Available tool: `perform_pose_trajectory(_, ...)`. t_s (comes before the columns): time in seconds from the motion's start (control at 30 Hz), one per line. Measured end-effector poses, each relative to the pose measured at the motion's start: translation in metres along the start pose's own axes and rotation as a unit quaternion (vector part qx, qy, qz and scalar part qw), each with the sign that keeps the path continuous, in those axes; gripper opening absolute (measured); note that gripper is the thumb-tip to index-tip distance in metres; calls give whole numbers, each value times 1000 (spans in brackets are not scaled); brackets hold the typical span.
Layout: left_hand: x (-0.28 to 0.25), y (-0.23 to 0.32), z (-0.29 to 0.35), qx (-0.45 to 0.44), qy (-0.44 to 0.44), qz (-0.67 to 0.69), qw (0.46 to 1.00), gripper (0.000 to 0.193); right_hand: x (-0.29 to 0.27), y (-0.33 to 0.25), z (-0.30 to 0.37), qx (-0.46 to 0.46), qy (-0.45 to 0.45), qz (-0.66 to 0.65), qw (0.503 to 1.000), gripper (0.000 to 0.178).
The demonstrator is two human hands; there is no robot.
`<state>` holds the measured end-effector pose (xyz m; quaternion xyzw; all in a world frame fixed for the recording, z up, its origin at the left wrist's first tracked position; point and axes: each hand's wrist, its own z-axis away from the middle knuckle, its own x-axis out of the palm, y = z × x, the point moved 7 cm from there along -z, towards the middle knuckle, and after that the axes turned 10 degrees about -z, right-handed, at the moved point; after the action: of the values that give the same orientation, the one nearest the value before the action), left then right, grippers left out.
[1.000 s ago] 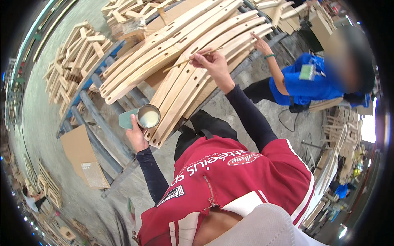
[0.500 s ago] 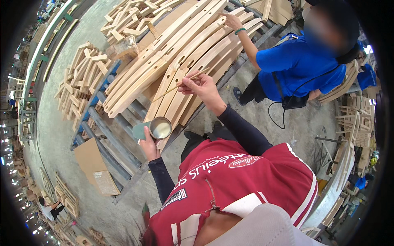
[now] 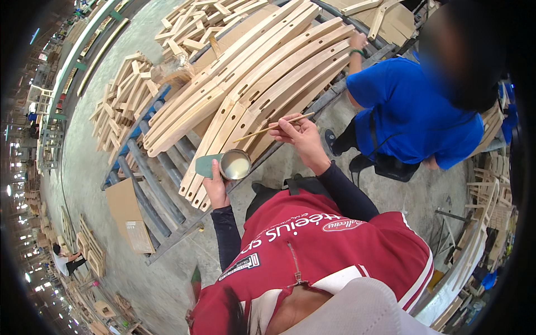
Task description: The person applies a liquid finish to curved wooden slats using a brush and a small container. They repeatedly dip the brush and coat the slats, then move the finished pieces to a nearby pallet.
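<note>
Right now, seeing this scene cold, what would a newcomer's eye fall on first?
Most likely the long, curved, slotted wooden pieces, fanned out above the rollers at upper centre. Next, near the middle, the cup of pale liquid in the left hand and the thin stick in the right hand. A co-worker's bright blue shirt stands out at upper right.

Curved slats (image 3: pixel 257 72): pale, smooth wood, matt
Thin stick (image 3: pixel 255 134): matt, wood-like
Round cup (image 3: pixel 225 163): smooth walls; milky liquid (image 3: pixel 240 166) faintly glossy
Rollers (image 3: pixel 156 182): smooth, dull grey
Folded sheet (image 3: pixel 127 209): matt brown cardboard
Red top (image 3: pixel 346 257): matt cloth, metal-look zip (image 3: pixel 295 262)
Floor (image 3: pixel 167 279): rough-looking concrete
</note>
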<state>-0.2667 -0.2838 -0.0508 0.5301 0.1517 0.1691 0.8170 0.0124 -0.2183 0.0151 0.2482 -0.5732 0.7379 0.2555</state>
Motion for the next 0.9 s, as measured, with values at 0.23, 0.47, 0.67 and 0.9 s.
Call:
perform_pose_trajectory(0.23, 19, 2, 20, 7, 13, -33, 999, 35, -21, -21, 3, 13, -22, -18, 1000, 14)
perform_pose_trajectory(0.47, 29, -7, 48, -17, 35, -60, 997, 33, -48, -14, 10, 51, -31, -52, 997, 14)
perform_pose_trajectory(0.67, 43, -11, 58, -30, -3, -93, 995, 38, -64, -22, 18, 38, -22, -67, 997, 18)
perform_pose_trajectory(0.9, 71, -19, 35, -41, -138, -91, 985, 41, -73, -58, 41, -85, 10, -123, 989, 20)
